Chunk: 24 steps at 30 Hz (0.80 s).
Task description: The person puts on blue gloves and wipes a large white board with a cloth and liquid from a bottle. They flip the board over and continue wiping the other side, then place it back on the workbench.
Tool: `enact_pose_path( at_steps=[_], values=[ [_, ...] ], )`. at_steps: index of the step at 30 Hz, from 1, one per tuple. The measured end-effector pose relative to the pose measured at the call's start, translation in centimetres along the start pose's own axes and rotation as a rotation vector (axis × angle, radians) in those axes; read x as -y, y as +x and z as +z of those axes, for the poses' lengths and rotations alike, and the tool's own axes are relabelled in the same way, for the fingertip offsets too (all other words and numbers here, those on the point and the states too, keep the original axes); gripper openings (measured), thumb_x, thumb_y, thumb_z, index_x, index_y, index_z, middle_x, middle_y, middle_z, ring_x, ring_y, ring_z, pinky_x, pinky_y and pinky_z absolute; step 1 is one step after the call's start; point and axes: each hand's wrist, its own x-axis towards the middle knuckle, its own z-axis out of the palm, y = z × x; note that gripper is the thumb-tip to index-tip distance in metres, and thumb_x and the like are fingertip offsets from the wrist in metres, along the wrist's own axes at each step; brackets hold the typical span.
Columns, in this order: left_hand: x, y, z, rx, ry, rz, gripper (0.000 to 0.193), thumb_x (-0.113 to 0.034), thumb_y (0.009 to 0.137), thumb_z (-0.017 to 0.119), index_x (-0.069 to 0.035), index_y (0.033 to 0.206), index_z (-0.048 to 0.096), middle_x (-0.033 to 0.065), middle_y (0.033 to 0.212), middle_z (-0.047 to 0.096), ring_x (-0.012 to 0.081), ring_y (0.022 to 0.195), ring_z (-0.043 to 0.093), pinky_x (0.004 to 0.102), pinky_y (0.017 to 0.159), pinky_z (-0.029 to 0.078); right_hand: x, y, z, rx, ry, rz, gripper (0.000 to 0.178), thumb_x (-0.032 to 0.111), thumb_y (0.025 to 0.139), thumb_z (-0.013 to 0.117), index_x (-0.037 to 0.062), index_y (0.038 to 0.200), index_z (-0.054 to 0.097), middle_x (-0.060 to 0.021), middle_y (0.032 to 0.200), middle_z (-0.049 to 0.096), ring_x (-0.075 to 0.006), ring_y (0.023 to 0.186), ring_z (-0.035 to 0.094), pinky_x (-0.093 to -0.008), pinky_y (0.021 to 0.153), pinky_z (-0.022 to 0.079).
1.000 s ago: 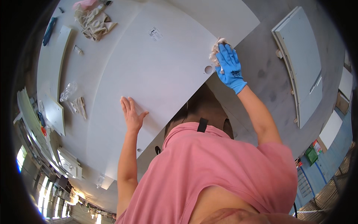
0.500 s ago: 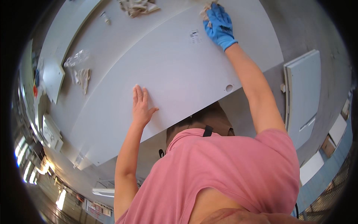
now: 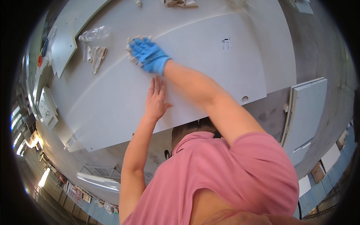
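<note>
A large white panel (image 3: pixel 210 48) with a curved far edge lies flat in front of me. It carries a small printed sticker (image 3: pixel 226 43) and has a round hole (image 3: pixel 245 99) near its right end. My right hand (image 3: pixel 150 56), in a blue glove, presses a beige rag (image 3: pixel 130 40) onto the panel's far edge; the palm and fingers cover most of the rag. My left hand (image 3: pixel 156 100), bare, rests flat on the panel just nearer to me, fingers stretched out and holding nothing. My right arm reaches across in front of my body.
Beyond the panel's edge, a clear plastic bottle (image 3: pixel 93 34) and a crumpled beige cloth (image 3: pixel 98 58) lie on a larger pale surface. Another cloth (image 3: pixel 179 3) sits at the far edge. A long white board (image 3: pixel 78 18) stretches along the far left. Flat panels (image 3: pixel 305 112) are stacked at right.
My right hand has swept the rag from the panel's far right leftward along its far edge. My left hand stays flat on the panel. The whole view has shifted.
</note>
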Motion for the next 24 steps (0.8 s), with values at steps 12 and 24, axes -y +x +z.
enact_pose_path(
  at_steps=[12,24],
  values=[
    [1.3,-1.2,0.8,-0.076,-0.083,0.004,0.109,-0.026,0.067,0.096,-0.002,0.159,0.042,0.0256,0.171,0.025,0.0385,0.16,0.021,0.0459,0.128,0.029,-20.0,-12.4,-16.3,-0.014,-0.689,0.447,0.057,0.037,0.1,0.061,0.0016,0.144,0.058,-0.0245,0.155,0.051,-0.0452,0.146,0.044,-0.054,0.123,0.032],
    [0.3,-14.9,-6.0,-0.585,-0.357,-0.168,0.032,-0.007,0.089,0.081,0.003,0.118,0.072,0.0208,0.114,0.074,0.0389,0.105,0.072,0.043,0.091,0.057,23.4,-7.5,2.7,0.396,-0.016,-0.306,0.051,0.031,0.101,0.05,0.0117,0.149,0.05,-0.0097,0.165,0.041,-0.0297,0.155,0.037,-0.0484,0.129,0.025]
  ],
)
